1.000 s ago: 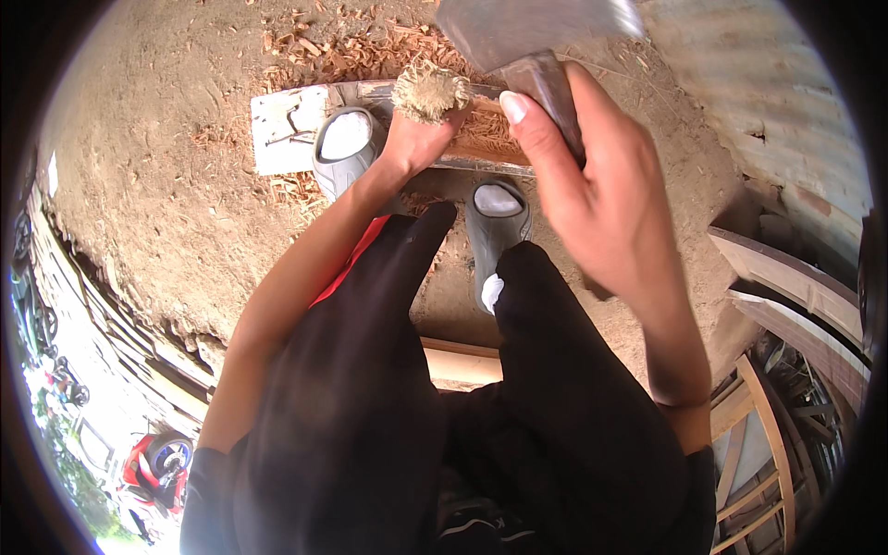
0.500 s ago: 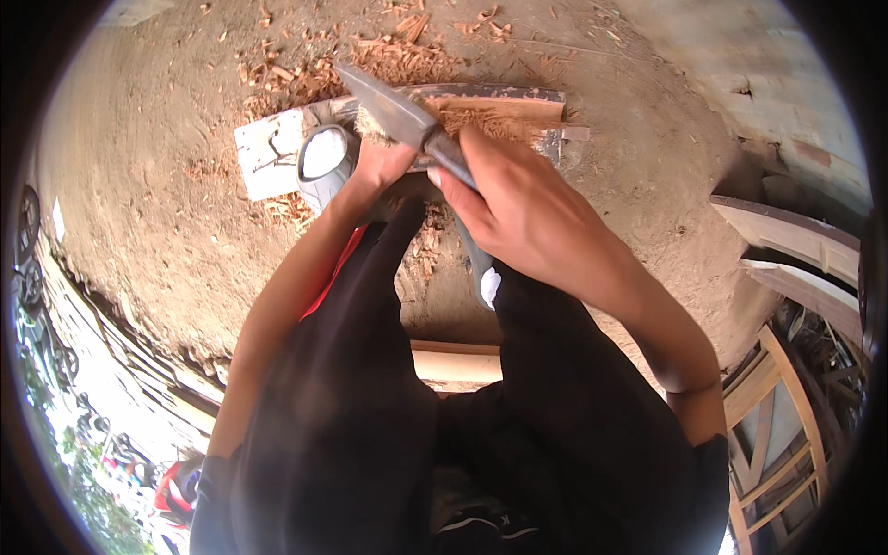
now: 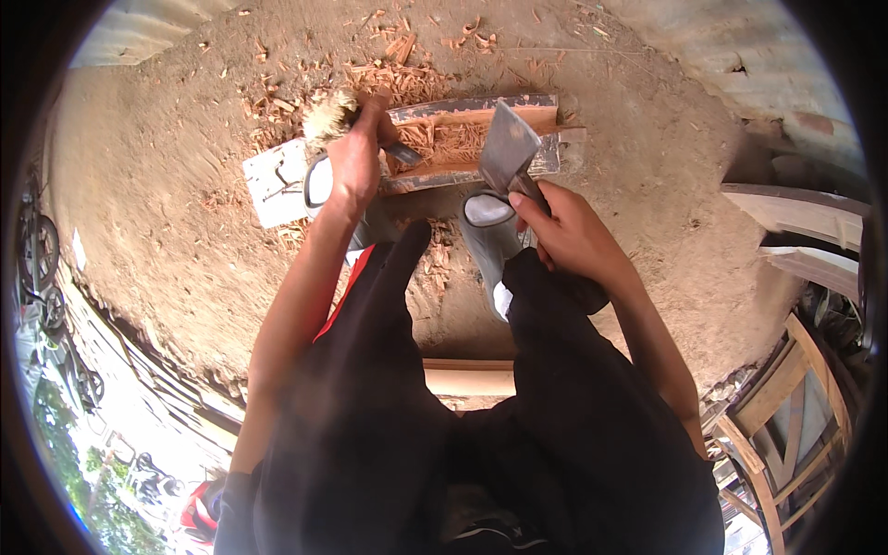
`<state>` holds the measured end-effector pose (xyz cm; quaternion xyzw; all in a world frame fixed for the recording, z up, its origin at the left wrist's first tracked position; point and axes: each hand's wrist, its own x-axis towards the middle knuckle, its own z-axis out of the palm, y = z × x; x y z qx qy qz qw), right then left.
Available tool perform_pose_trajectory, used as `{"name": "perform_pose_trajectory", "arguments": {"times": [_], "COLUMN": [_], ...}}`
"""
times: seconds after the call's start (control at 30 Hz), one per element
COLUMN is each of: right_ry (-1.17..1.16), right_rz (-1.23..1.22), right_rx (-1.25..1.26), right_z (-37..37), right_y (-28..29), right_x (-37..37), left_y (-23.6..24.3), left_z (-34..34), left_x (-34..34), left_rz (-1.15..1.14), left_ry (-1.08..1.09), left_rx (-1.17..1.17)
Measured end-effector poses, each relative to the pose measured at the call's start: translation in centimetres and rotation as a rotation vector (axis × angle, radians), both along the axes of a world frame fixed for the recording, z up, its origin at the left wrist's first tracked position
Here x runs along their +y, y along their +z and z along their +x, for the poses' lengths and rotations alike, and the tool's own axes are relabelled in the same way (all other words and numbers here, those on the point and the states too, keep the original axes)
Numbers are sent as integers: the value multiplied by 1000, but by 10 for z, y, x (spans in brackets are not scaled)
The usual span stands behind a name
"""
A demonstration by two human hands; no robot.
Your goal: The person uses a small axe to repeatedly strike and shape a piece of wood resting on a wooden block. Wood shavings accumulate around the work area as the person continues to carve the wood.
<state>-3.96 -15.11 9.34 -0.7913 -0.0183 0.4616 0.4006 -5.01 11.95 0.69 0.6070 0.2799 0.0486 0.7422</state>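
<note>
My left hand (image 3: 356, 162) is closed round a tool with a pale, frayed top (image 3: 326, 118); its dark metal end (image 3: 403, 154) points rightward over a hollowed wooden piece (image 3: 527, 111) full of curled shavings. My right hand (image 3: 569, 227) grips the dark handle of a broad-bladed hatchet (image 3: 507, 143), held low above my right grey shoe, its blade upward in front of the wood. A white-faced board (image 3: 273, 190) lies left of the wooden piece, beside my left shoe (image 3: 317, 178), which my left arm partly covers.
Shavings (image 3: 398, 79) are scattered over the dirt ground (image 3: 166, 139). Corrugated metal sheeting (image 3: 786, 83) lines the right side, with stacked planks (image 3: 791, 208) and wooden frames (image 3: 795, 407) below it. Bicycles (image 3: 42, 250) and a red motorbike (image 3: 194, 513) stand at the bright left edge.
The hatchet came down from a raised position over my left hand and now sits lower, to the right. My left hand has shifted left, tilting its tool so the metal end shows.
</note>
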Motion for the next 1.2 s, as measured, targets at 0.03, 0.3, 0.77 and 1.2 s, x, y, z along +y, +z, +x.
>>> {"name": "perform_pose_trajectory", "arguments": {"times": [0.03, 0.3, 0.77, 1.2], "right_ry": [-14, 103, -94, -58], "right_rz": [-1, -184, -53, -72], "right_rx": [25, -115, 30, -169], "right_z": [-3, -31, -22, -15], "right_y": [-7, -90, -51, -93], "right_x": [-4, -33, -20, -4], "left_y": [-2, -5, 9, 26], "left_z": [-2, -17, -31, -39], "left_x": [-2, -4, 1, 22], "left_rz": [11, 331, 210, 917], "left_ry": [18, -170, -154, -548], "left_rx": [28, 339, 35, -281]}}
